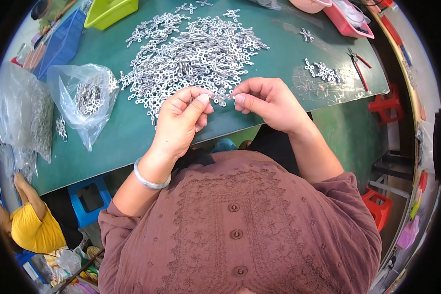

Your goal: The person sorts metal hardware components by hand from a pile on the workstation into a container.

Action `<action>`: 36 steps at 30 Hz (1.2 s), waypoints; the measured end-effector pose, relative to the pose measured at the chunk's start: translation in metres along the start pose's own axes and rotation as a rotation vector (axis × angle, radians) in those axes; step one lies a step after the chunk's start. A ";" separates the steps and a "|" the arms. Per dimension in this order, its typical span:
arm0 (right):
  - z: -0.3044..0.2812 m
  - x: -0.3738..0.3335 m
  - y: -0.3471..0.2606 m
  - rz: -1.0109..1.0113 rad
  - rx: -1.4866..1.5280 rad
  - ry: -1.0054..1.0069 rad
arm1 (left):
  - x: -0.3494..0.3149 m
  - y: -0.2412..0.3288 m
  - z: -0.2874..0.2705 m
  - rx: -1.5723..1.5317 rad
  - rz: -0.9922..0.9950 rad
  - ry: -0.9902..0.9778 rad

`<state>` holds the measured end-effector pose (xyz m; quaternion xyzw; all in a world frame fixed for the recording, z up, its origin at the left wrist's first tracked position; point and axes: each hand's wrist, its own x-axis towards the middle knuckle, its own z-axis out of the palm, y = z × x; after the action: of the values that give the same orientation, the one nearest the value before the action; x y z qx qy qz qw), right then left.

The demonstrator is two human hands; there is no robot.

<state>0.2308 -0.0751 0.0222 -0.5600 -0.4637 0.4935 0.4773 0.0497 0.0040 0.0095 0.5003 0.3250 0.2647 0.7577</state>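
Note:
Between my two hands, just above the near edge of the green table, is a small silver piece made of linked metal rings (222, 97). My left hand (185, 109), with a pale bangle on its wrist, pinches one end between thumb and fingers. The other end sits in the pinch of my right hand (263, 100). Directly beyond them spreads a large heap of similar silver ring pieces (196, 54). The fingertips partly cover the held piece, so its full shape cannot be made out.
A clear plastic bag (95, 115) holding ring pieces lies left, beside fuller bags (22, 108). Red-handled pliers (360, 71) rest at the right near a few pieces (323, 72). Blue (63, 41), green (110, 13) and pink (350, 22) bins edge the table. A person in yellow (36, 228) is lower left.

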 end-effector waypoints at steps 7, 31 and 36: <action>0.010 -0.002 0.004 -0.222 -0.174 0.177 | -0.001 0.001 -0.001 -0.178 -0.025 -0.042; 0.023 -0.003 0.003 0.034 0.241 0.068 | 0.005 0.004 -0.006 -0.248 0.031 -0.061; 0.024 -0.002 0.001 0.060 0.279 0.068 | 0.006 0.004 -0.004 -0.314 0.038 -0.081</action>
<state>0.2065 -0.0751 0.0204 -0.5181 -0.3573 0.5480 0.5510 0.0503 0.0117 0.0109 0.3921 0.2391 0.3061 0.8339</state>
